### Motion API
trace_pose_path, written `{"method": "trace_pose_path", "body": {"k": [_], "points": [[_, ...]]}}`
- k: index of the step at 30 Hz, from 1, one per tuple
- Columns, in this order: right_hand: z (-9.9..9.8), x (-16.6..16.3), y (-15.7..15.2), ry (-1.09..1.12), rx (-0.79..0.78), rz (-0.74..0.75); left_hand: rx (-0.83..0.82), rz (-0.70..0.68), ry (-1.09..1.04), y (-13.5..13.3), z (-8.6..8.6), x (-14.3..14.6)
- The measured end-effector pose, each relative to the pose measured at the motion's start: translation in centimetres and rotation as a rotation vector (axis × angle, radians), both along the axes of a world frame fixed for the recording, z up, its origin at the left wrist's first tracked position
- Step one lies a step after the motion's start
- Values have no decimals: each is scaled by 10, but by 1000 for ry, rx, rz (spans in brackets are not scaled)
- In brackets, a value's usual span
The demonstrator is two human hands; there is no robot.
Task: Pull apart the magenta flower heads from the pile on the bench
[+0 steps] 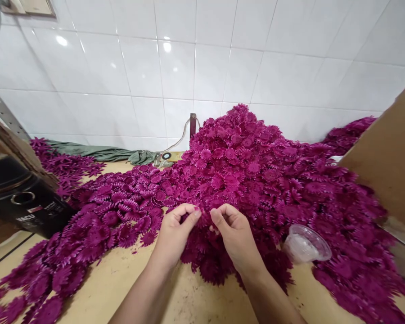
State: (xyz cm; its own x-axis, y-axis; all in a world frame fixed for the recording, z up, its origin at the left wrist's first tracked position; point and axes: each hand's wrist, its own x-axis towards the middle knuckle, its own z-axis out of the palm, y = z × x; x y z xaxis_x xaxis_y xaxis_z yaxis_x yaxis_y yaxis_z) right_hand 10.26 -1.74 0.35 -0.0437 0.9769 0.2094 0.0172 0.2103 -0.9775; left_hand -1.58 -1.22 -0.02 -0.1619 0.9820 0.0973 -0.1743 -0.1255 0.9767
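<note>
A large heap of magenta artificial flower heads (243, 166) covers the wooden table (128, 279) against a white tiled wall. My left hand (173, 234) and my right hand (234, 234) meet at the front of the heap, fingers curled, pinching a magenta flower piece (205, 218) between thumbs and forefingers. More flower heads lie under and around both hands.
A clear plastic cup (305, 243) lies on its side to the right of my right hand. A cardboard panel (388, 157) stands at the right. At the left sit a black box (23, 202) and cardboard. Green cloth (108, 154) lies by the wall.
</note>
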Motion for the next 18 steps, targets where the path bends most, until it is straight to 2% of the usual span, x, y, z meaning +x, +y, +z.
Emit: {"method": "trace_pose_path", "body": {"k": [3,6,9,12,18], "points": [[6,16,1,-42,93,-122,-143,121,-280,7,-2,-14],[19,46,22,-34,218,-345,-142,231,-385,10,3,-27],[31,71,57,-99,280,-481,-139,113,-315,7,9,-27],[34,75,80,-224,245,-492,-135,40,-277,5,11,-20],[23,61,82,-449,279,-485,-156,-3,-147,8,5,-19]]}}
